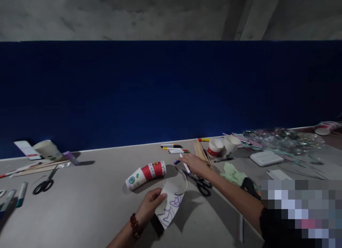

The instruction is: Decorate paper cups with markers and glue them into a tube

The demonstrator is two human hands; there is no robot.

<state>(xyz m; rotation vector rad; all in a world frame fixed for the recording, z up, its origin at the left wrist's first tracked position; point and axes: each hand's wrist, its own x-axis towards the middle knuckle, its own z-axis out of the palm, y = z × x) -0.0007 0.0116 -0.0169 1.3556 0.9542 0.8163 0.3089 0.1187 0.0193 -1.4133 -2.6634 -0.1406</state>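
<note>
My left hand (149, 207), with a beaded bracelet at the wrist, pinches a curved white piece of paper (168, 210) by its left edge. Purple outlined shapes are drawn on the paper. Farther right, my right hand (196, 165) reaches forward with its fingers on a white marker (185, 167) that has a purple end. A small purple cap (176, 162) lies beside it. Black-handled scissors (203, 186) rest just below my right hand, partly under a thin white paper ring (186, 182). Several decorated paper cups, joined in a curved row (146, 174), lie on the table beyond my left hand.
Several markers (175, 148) and wooden sticks (201, 151) lie toward the back. Two paper cups (215, 147) stand right of them, near crumpled green paper (233, 174), a white case (266, 158) and clear plastic (284, 140). More scissors (44, 185) lie left. A blue wall (149, 94) bounds the table.
</note>
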